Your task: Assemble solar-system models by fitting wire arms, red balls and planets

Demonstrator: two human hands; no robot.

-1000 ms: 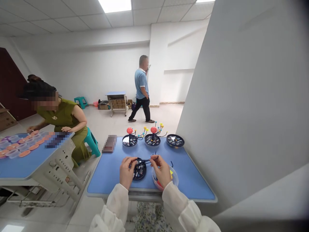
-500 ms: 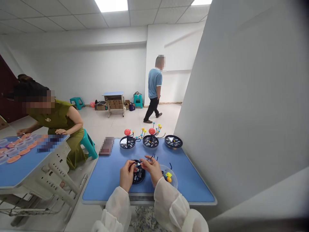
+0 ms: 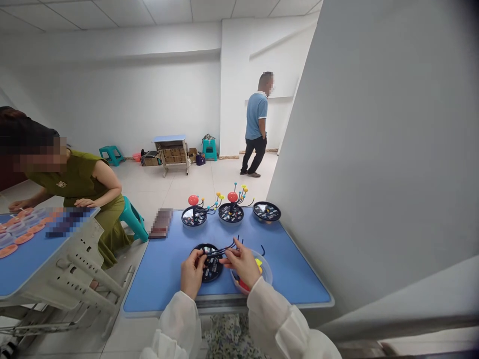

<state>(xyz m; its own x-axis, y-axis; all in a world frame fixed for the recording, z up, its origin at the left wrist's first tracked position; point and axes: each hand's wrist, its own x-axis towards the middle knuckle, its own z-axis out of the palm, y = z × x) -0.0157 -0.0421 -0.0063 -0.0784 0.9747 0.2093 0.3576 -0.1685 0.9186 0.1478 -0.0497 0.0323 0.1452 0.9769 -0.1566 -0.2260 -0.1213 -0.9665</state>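
My left hand (image 3: 192,273) pinches the ends of several thin black curved rods (image 3: 217,252). Close by on the right, my right hand (image 3: 241,262) has thumb and index finger around the rods' bent part, its other fingers looser. Beneath the rods, a round black base (image 3: 212,271) with printed labels lies on the blue table (image 3: 295,279), partly hidden by my left hand. A clear plastic bowl (image 3: 268,275) sits under my right hand, holding yellow pieces (image 3: 259,264) and a red piece (image 3: 244,285). Another curved black rod (image 3: 263,250) sticks up at its far rim.
Along the table's far edge stand two assembled planet models (image 3: 194,216) (image 3: 231,213) and a bare round base (image 3: 267,212). A blurred dark object (image 3: 160,223) lies at the far left corner. A wall (image 3: 355,174) rises on the right. A seated person works at the left table; another stands beyond.
My right hand has shifted slightly along the rods, and they look more fanned out. The person in blue has walked to the right. The camera view has tilted down a little.
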